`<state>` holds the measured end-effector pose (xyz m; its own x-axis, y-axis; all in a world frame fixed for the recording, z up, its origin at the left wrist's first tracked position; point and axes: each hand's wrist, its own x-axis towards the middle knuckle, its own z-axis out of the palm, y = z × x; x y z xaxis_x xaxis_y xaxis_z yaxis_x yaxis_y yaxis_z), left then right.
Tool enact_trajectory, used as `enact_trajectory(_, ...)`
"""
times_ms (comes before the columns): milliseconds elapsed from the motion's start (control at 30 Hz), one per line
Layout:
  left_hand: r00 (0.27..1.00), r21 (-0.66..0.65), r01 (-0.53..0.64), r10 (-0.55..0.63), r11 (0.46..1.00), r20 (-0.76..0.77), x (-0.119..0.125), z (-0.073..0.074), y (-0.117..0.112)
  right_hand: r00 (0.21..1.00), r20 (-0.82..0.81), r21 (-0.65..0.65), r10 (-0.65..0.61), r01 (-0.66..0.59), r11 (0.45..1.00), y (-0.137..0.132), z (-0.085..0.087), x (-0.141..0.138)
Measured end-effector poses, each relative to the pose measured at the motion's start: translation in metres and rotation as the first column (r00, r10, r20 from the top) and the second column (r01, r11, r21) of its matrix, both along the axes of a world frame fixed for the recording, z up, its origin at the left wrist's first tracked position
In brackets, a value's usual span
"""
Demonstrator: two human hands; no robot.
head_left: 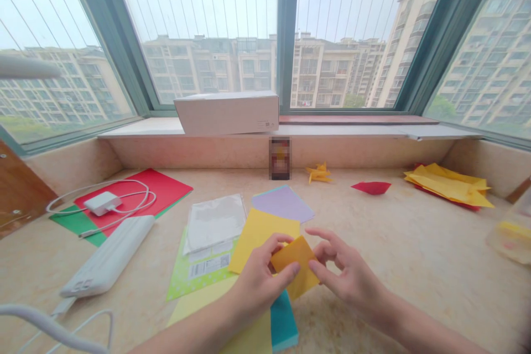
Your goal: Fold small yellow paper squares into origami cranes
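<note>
A small folded piece of yellow paper (304,275) is held up between my two hands, above the counter. My left hand (265,271) pinches its left side, thumb flat on the front and fingers behind. At the right edge, my right hand (342,265) grips the paper between thumb and bent fingers, while its index finger stretches out above. Behind the left hand lies a flat yellow sheet (261,235), partly over a lilac sheet (286,203). Beneath the hands are a pale yellow sheet (249,326) and a teal paper stack (284,321).
Left are a white power strip (110,257), a charger (103,203) with cable, and red paper (166,191). A green dotted package (178,276) lies nearer. Behind stand a yellow folded figure (319,172), red folded paper (372,187), yellow papers (450,183) and a white box (228,114).
</note>
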<state>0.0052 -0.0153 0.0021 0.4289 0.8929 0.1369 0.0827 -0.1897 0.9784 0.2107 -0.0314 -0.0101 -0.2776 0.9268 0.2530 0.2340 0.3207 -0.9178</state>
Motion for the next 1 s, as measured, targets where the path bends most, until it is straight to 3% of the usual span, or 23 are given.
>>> enact_trajectory(333,0.998,0.048,0.041,-0.039,0.998,-0.052,-0.0016,0.0020,0.0025,0.999,0.033,0.045,-0.008,0.007,0.999,-0.0007,-0.0021,0.0026)
enact_trajectory(700,0.999,-0.036,0.054,-0.053,0.998,0.009,-0.0011,-0.0013,0.0017,0.999,0.044,0.089,-0.019,0.015,0.996,-0.0018,0.0013,0.0017)
enact_trajectory(1000,0.998,-0.009,0.059,-0.059,0.998,-0.017,-0.0018,0.0003,0.0019,0.998,0.052,0.091,-0.022,0.017,0.996,-0.0018,0.0001,0.0017)
